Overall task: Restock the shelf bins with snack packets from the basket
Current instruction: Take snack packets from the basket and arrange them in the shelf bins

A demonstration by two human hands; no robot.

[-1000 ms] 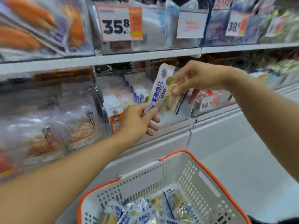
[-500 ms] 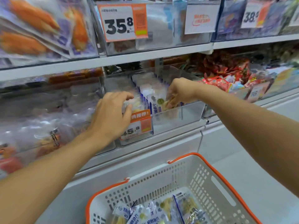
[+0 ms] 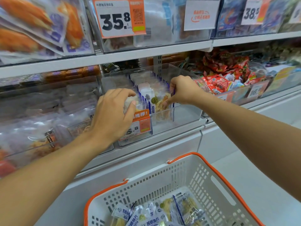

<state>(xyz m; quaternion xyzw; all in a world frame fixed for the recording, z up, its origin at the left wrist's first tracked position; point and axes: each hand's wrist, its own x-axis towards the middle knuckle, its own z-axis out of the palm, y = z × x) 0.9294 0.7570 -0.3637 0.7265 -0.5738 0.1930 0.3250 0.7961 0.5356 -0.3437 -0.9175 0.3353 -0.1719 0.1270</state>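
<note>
- There is a single view, from a camera worn on the person's head, looking forward and down.
- It faces the shelving head-on and from close by: the clear bin (image 3: pixel 162 111) on the middle shelf sits at the centre of the frame.
- The wide angle also takes in the upper shelf's price tag (image 3: pixel 119 17) along the top edge.
- The basket (image 3: pixel 203 181) lies nearest, cut off by the bottom edge.
- Both forearms enter from the near lower corners and run away from the lens toward the bin.
- No second view shares the scene.
</note>
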